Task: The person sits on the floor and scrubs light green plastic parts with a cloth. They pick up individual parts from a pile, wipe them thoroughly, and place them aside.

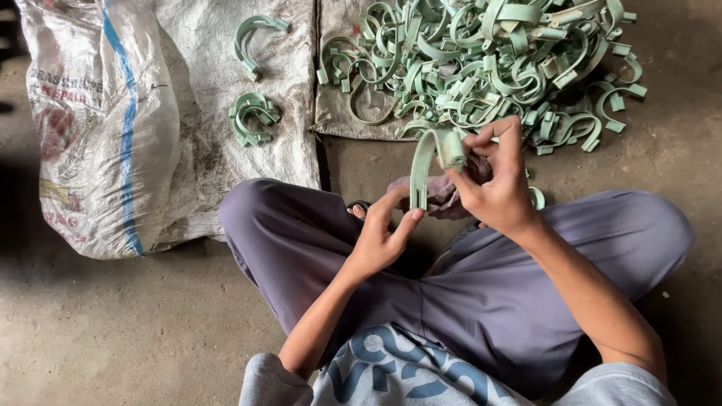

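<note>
I sit cross-legged on the floor. My right hand (496,180) pinches the top of a pale green curved plastic clip (430,159), held up over my legs. My left hand (382,229) grips the lower end of the same clip between thumb and fingers. Just beyond my hands lies a big heap of matching green clips (481,60) on a dirty cloth. Two small groups of clips (254,116) lie apart on a flattened sack to the left.
A filled white woven sack with a blue stripe (98,128) stands at the left, on a flattened grey sack (203,83). Bare concrete floor (135,331) stretches at the lower left. My grey trousers (481,293) fill the lower middle.
</note>
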